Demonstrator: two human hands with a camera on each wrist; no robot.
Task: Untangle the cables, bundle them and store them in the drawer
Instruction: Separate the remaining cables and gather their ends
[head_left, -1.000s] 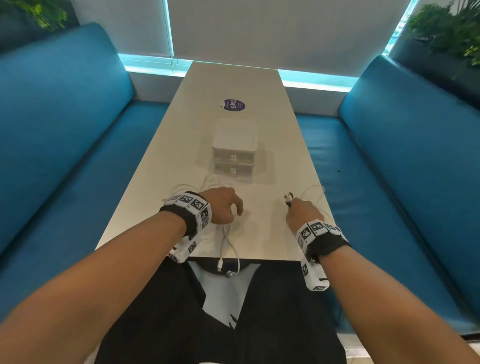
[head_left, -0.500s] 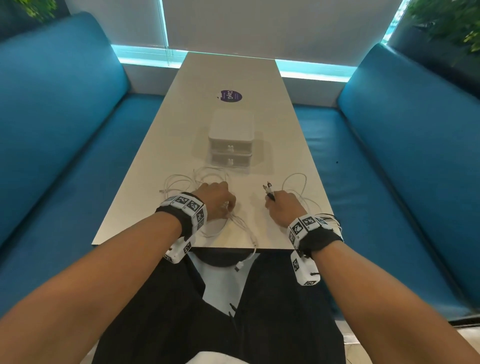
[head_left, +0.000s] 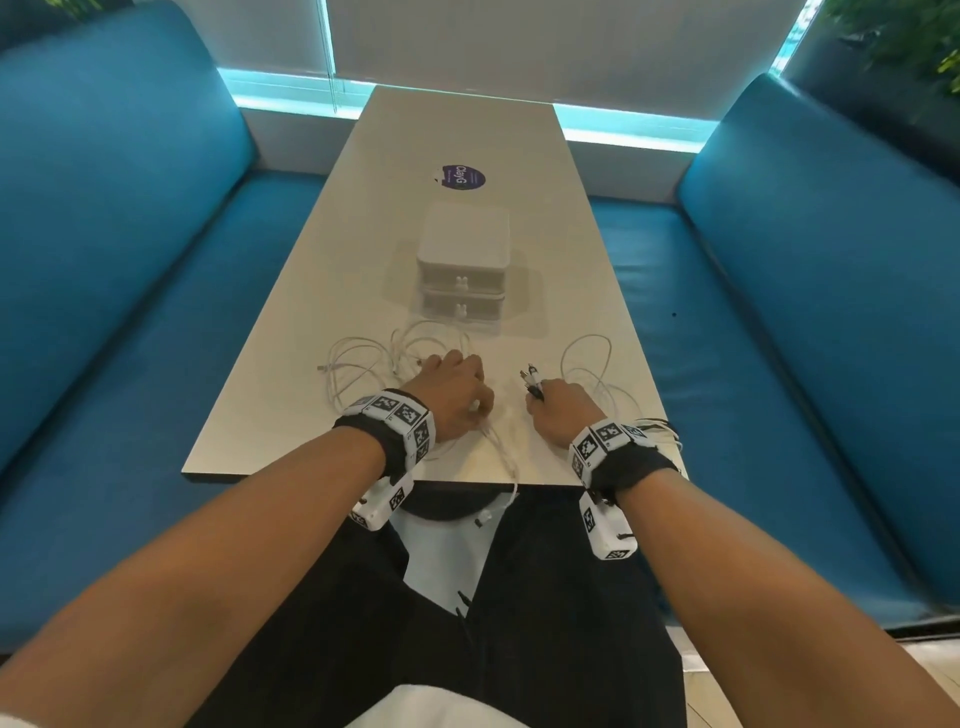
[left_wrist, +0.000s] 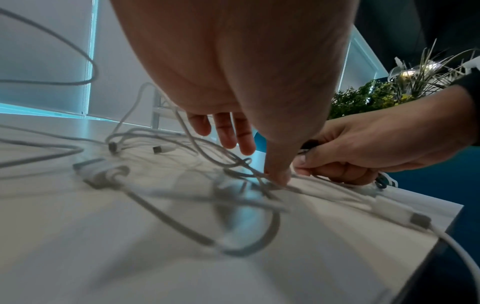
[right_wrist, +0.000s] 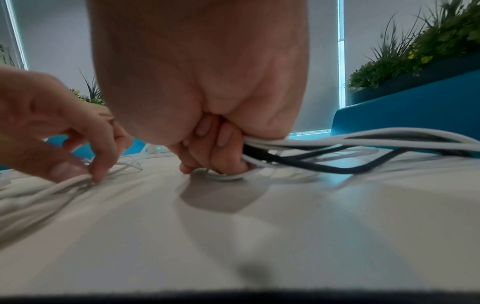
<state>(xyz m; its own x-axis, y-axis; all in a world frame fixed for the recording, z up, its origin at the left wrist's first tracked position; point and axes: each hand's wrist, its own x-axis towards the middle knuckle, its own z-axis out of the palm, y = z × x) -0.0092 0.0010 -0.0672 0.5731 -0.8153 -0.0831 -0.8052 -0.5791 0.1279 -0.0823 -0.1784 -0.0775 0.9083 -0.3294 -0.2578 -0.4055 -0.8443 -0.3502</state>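
A tangle of white cables (head_left: 379, 358) lies on the table in front of a white two-drawer box (head_left: 462, 260), both drawers closed. My left hand (head_left: 470, 402) rests on the tangle's right side and pinches one white cable (right_wrist: 64, 185) between thumb and index finger; the other fingers (left_wrist: 228, 131) are spread above the table. My right hand (head_left: 556, 410) grips a bundle of white and black cables (right_wrist: 337, 142), whose connectors (head_left: 532, 379) stick out forward. Loops of that bundle (head_left: 587, 353) trail to the right.
One white cable end (head_left: 511, 483) hangs over the near edge of the beige table (head_left: 467, 130). A round purple sticker (head_left: 460, 177) lies behind the box. Blue benches (head_left: 805, 286) flank the table, with plants (right_wrist: 415, 51) behind them.
My right hand has moved left, closer to the left hand, carrying its bundle. My left hand has shifted slightly forward on the tangle, and the hanging cable end has swung right.
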